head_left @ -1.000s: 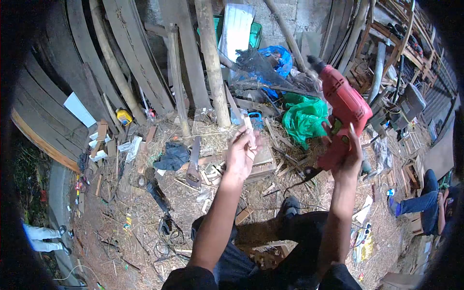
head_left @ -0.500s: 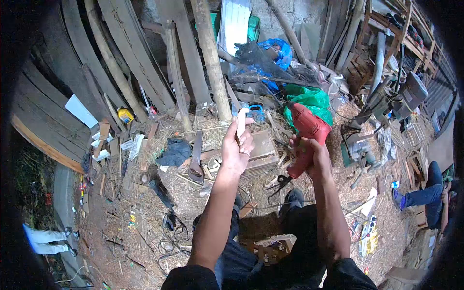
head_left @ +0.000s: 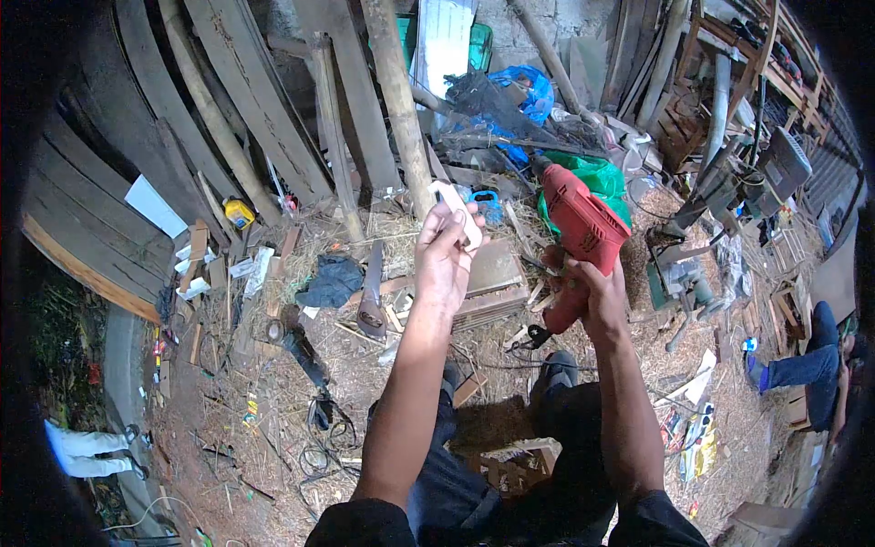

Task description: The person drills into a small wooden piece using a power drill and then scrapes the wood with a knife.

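Observation:
A small pale piece of wood (head_left: 458, 211) with a notched end is pinched between the thumb and fingers of my left hand (head_left: 445, 251). My right hand (head_left: 594, 290) is wrapped round the handle of a red power drill (head_left: 585, 223). The drill points up and away from me, and its cord hangs from the base of the handle. Whether anything is fitted in its chuck is hard to make out. Below and beyond my left hand, a wooden box or stack of boards (head_left: 494, 273) lies on the floor, with a handsaw (head_left: 372, 296) to its left.
Planks (head_left: 260, 100) and poles lean at the back left. A green plastic bag (head_left: 597, 187) lies beyond the drill. A machine on a stand (head_left: 679, 278) is at right. A corded power tool (head_left: 305, 360) lies at left. Other people's legs (head_left: 802, 365) show at both edges.
My left hand has turned, tilting the piece of wood so that its top leans left. My right hand and the drill have shifted slightly up.

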Demonstrator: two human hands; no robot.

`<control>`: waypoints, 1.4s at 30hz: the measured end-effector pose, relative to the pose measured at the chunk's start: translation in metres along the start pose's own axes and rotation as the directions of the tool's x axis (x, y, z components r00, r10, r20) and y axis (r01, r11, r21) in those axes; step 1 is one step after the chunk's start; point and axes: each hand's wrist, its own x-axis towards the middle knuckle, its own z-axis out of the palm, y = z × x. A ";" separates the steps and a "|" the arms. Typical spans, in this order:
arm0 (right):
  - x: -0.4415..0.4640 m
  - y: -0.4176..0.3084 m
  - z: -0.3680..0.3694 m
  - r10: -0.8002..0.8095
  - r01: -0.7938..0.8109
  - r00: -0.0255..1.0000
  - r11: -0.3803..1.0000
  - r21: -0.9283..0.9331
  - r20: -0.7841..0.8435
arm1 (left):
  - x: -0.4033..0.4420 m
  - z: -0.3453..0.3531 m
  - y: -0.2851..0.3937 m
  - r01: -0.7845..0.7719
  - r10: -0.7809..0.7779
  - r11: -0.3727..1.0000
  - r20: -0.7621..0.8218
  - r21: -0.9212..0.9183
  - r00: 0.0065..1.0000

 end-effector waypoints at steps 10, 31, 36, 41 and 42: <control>-0.003 -0.002 0.000 0.014 -0.013 1.000 0.999 -0.036 0.026 | -0.008 0.016 -0.002 -0.354 0.481 0.699 -0.042 0.621 0.876; -0.010 -0.004 -0.013 0.002 -0.002 1.000 0.983 -0.185 -0.001 | -0.008 -0.001 -0.010 0.105 -0.058 0.969 -0.209 0.224 0.976; -0.005 0.006 -0.032 0.185 -0.196 0.979 0.968 -0.158 -0.081 | -0.002 -0.005 -0.025 0.225 -0.159 0.931 -0.237 0.286 0.958; -0.004 0.006 -0.053 0.228 -0.241 0.970 0.878 -0.414 -0.081 | 0.016 -0.027 -0.038 0.169 -0.093 0.771 -0.155 0.614 0.984; 0.001 0.012 -0.063 0.214 -0.213 0.975 0.847 -0.487 -0.054 | 0.021 -0.029 -0.043 0.151 -0.065 0.686 -0.147 0.712 0.987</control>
